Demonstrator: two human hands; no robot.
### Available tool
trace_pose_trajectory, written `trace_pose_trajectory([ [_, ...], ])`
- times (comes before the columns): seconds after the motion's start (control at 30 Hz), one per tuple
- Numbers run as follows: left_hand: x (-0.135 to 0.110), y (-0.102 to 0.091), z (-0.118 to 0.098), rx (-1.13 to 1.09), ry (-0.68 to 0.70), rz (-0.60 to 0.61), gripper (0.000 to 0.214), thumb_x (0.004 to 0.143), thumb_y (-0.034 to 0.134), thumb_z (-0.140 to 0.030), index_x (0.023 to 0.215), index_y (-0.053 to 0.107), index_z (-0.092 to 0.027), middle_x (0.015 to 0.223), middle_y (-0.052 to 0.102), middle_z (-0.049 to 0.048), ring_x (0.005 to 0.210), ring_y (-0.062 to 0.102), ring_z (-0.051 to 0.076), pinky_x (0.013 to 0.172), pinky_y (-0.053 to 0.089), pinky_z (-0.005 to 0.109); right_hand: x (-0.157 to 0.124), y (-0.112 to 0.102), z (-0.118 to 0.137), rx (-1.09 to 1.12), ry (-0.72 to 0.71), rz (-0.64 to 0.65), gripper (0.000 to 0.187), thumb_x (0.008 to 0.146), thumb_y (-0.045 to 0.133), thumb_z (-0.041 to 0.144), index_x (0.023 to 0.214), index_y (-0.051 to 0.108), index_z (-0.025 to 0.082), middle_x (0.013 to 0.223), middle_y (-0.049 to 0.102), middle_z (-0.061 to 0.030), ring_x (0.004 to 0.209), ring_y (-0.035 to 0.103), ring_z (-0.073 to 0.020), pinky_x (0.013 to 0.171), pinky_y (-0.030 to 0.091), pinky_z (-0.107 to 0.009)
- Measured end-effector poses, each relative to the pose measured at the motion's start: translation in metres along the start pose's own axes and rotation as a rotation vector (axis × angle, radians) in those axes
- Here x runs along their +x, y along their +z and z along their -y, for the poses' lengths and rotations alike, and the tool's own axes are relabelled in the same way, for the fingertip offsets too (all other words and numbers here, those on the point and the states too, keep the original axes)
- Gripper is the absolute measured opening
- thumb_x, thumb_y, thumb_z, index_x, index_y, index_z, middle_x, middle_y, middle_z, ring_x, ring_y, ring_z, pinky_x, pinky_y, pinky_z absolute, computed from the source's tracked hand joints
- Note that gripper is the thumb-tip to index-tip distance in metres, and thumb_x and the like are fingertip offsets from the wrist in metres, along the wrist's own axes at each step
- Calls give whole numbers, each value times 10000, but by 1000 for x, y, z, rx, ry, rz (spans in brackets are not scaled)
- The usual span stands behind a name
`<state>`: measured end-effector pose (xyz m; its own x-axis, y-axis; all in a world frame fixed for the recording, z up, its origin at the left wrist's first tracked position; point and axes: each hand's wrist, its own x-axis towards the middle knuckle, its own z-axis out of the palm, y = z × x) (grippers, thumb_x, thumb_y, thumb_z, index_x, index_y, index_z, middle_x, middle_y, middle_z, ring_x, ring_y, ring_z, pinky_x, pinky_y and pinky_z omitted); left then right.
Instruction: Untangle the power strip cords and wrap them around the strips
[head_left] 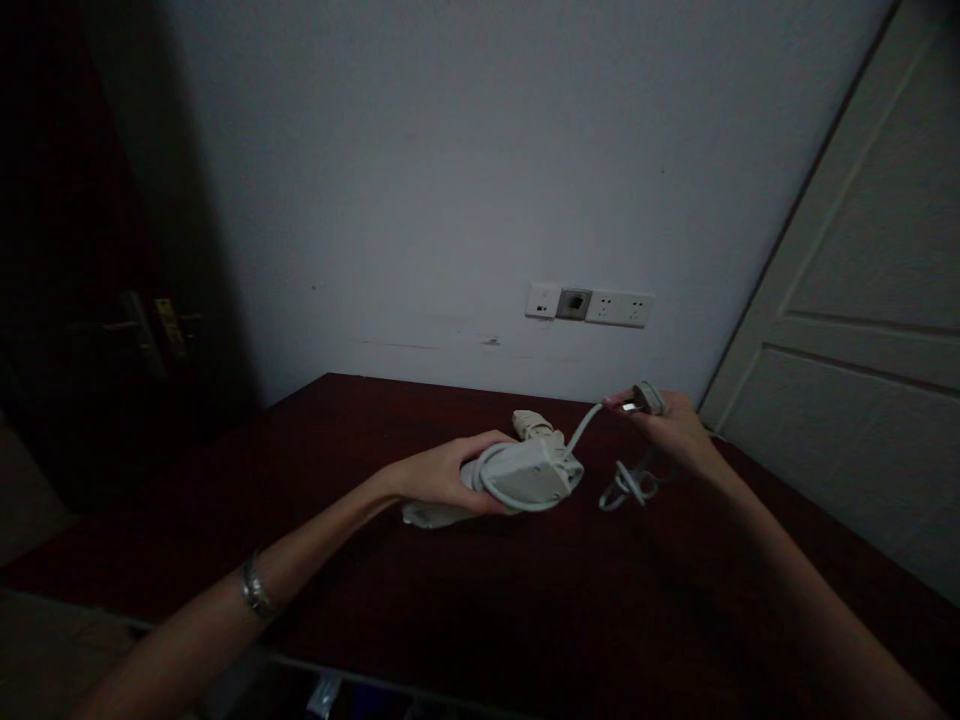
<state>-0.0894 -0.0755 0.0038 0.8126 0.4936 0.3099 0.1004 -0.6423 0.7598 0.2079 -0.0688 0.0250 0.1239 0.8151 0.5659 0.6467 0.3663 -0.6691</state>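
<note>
My left hand [457,475] is wrapped around a white corded device [525,470] and holds it above the dark red tabletop. Loops of pale cord [491,485] are wound about its angular body, and a ribbed cream end [531,424] sticks out behind. Its exact kind cannot be made out. On the right, my right hand [671,420] grips a white plug [651,398] whose metal prongs point left. A stretch of cord [583,430] runs between the device and my right fingers. Below the plug, a small tangle of pale cord [626,487] is near the tabletop.
Beneath both hands spreads the dark red table [450,600]. A row of wall sockets [619,308] is set in the pale wall behind it. To the right stands a white panelled door [862,330]; a dark door with a handle [142,320] is at left.
</note>
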Motion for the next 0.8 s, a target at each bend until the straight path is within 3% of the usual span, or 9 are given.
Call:
trace_pose_trajectory([
  [0.13,7,9,7,548,15,112,672,640,659,-270,1270,428,-303,935,645,32,773,607,201,652,436,276,0,8,17,6,-20,50,152,647,564,248,671,686,162,701,701,-71,646,633,-194,571,461,-284],
  [0.33,7,24,26,1137,52,50,767,687,644,-313,1360,276,-288,993,572,88,870,550,247,675,417,302,-14,10,35,-12,-92,109,171,671,546,227,730,681,139,751,704,-79,701,644,-203,610,469,-287],
  [0.47,3,28,31,1270,92,43,702,746,579,-295,1366,253,-254,1048,524,107,910,503,240,752,403,323,-17,3,34,-92,-106,96,159,689,548,228,742,677,153,736,693,-68,684,631,-195,611,454,-291],
  [0.6,5,36,41,1309,20,-31,704,762,488,-211,1389,172,-159,1038,518,120,920,484,245,794,388,351,-24,5,45,-56,-122,72,142,695,556,242,746,655,152,716,676,-60,654,608,-173,606,445,-278],
  [0.8,12,40,64,1306,-133,-202,752,678,474,-128,1365,183,-39,1103,506,180,993,465,278,869,351,385,-69,20,83,-12,-162,276,141,761,534,289,753,586,159,630,615,-19,538,545,-127,494,400,-220],
])
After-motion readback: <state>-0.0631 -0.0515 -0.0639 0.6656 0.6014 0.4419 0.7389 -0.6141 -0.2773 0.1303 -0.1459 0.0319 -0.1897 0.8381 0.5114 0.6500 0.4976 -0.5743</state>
